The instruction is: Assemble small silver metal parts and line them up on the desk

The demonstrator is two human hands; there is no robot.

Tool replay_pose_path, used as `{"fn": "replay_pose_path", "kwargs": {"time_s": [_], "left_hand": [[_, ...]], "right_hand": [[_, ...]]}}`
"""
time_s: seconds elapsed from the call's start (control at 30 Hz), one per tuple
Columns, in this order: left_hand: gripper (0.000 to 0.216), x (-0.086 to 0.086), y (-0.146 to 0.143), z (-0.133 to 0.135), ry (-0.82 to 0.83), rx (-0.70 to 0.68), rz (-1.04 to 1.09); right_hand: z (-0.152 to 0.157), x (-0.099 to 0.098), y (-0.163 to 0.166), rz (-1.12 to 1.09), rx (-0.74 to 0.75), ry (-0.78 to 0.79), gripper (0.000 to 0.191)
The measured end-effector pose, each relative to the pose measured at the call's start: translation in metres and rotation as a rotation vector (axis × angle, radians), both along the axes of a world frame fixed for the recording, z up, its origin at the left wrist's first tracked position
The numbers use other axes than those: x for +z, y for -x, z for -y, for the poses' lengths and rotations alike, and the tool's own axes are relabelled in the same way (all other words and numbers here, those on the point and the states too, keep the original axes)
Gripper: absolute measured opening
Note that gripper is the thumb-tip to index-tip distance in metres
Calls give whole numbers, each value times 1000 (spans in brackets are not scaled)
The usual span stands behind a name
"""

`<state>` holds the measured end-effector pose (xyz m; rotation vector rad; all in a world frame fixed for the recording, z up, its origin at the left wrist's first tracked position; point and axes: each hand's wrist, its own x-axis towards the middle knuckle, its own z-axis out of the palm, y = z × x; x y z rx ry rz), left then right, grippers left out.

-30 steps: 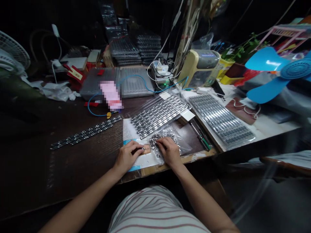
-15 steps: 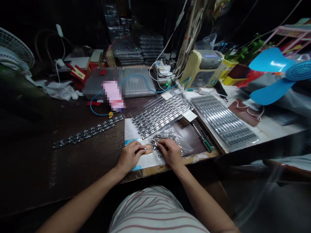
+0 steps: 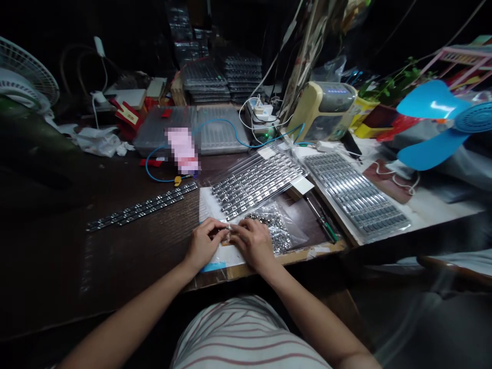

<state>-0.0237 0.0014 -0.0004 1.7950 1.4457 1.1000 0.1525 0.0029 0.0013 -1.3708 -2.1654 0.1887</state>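
Note:
My left hand (image 3: 204, 245) and my right hand (image 3: 251, 242) meet at the near edge of the dark wooden table (image 3: 126, 256), fingertips pinched together over a small metal part (image 3: 227, 234) that lies on a white sheet (image 3: 230, 253). Both hands are closed; what each one grips is too small to name. Just right of my right hand lies a clear bag of small shiny metal pieces (image 3: 279, 231). Behind the hands a clear tray of metal strips (image 3: 255, 182) lies at a slant.
Two loose metal strips (image 3: 140, 208) lie to the left. A long tray of parts (image 3: 355, 197) and a green-handled tool (image 3: 323, 221) sit at the right. Stacked trays (image 3: 221, 79), a yellow machine (image 3: 323, 110), a blue cable (image 3: 226, 133) and a blue fan (image 3: 442, 120) crowd the back.
My right hand has left the bag of metal pieces and moved left to meet my left hand over the small part. The left hand has stayed in place.

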Motion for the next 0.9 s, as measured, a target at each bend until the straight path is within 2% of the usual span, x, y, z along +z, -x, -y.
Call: {"fn": "replay_pose_path", "kwargs": {"time_s": [0.1,0.23,0.33,0.57,0.9], "left_hand": [[11,0,0,0,13,18,27],[12,1,0,-4,40,35,43],[12,3,-3,-7,20,24,7],[11,6,-18,1,-100,-143,-189],[12,-2,-19,1,-122,-182,-267]], "right_hand": [[-3,4,-18,37,-54,-13,22],[-6,0,-33,76,-15,-13,17],[-5,-7,-33,-3,-29,-9,12],[-4,-13,-33,-130,-60,-27,13],[-5,-17,-34,-159,-42,-34,16]]}}
